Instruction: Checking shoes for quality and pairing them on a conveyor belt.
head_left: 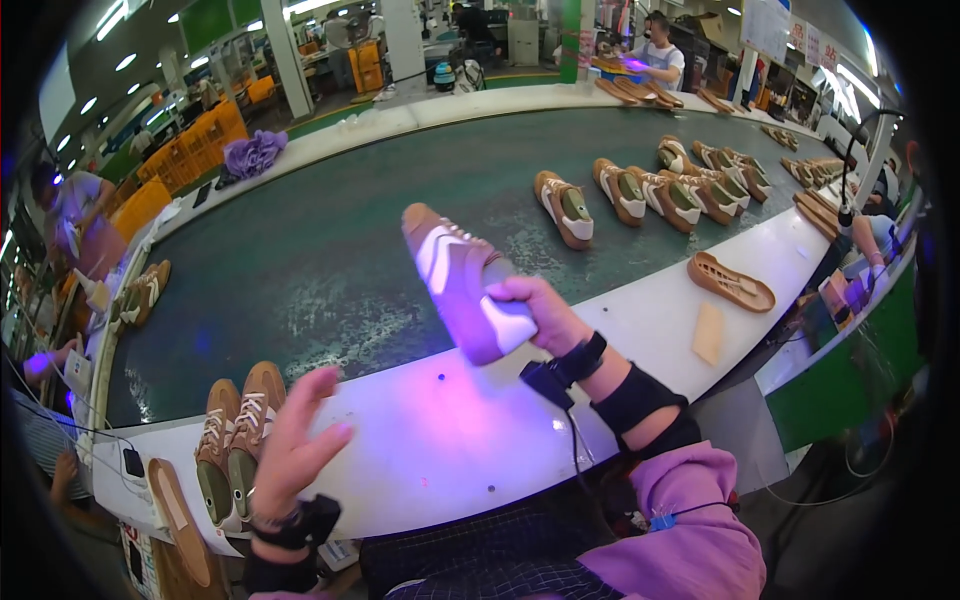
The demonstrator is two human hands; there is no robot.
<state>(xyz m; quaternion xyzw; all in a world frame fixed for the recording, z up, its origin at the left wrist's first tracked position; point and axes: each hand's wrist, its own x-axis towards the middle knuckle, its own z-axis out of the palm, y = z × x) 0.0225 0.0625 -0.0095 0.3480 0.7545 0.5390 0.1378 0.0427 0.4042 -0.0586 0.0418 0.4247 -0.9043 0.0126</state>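
Note:
My right hand grips the heel of a brown and white sneaker, holding it tilted above the front edge of the dark green conveyor belt. Purple light falls on the shoe and on the white ledge below it. My left hand hovers open over the ledge, fingers spread, holding nothing. Just left of it lies a pair of brown sneakers, with a tan sole beside them.
Several brown sneakers lie in a row on the belt at the right. A tan shoe sole and a flat insole rest on the right ledge. Other people work at the far end and along both sides.

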